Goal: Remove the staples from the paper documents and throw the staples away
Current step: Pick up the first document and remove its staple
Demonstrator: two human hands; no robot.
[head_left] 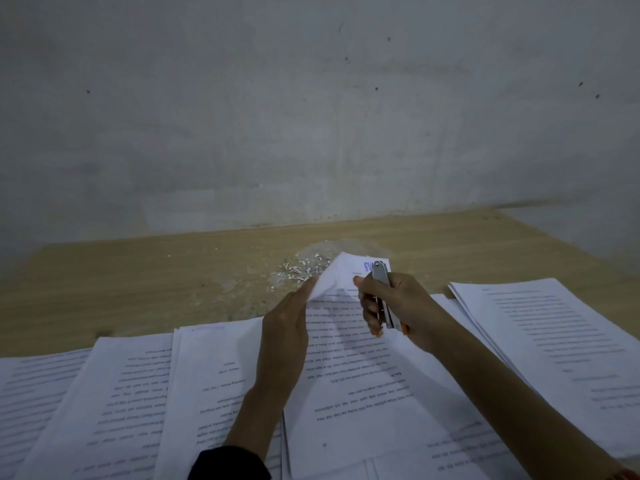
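A stapled paper document (353, 368) lies in front of me on the wooden table (138, 282), its far corner lifted. My left hand (284, 327) pinches the raised top sheet near that corner. My right hand (391, 303) grips a metal staple remover (381, 289), whose tip sits at the document's far corner beside a blue stamp. The staple itself is hidden under the tool. A small pile of pulled staples and paper bits (301, 270) lies on the table just beyond the corner.
Stacks of printed pages cover the near table: several overlapping at the left (114, 403) and one stack at the right (561, 341). A grey wall (311, 116) stands right behind the table. The table's right edge falls away at the far right.
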